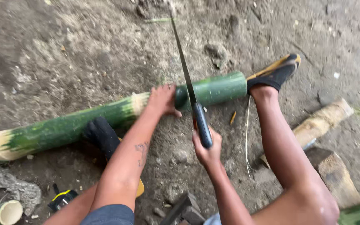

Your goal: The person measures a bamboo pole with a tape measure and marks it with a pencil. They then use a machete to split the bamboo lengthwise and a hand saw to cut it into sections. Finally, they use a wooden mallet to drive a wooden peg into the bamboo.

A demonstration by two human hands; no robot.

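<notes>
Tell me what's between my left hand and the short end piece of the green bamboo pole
The saw blade stands in that gap, in the cut through the bamboo pole. The left hand presses the pole beside it; the end piece lies beyond. The head view shows this.

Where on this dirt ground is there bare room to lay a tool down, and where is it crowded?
Free: the dirt beyond the green bamboo pole, top left, and the top right past the right foot. Crowded: around the left hand, right hand and saw, and by the wood pieces at right.
</notes>
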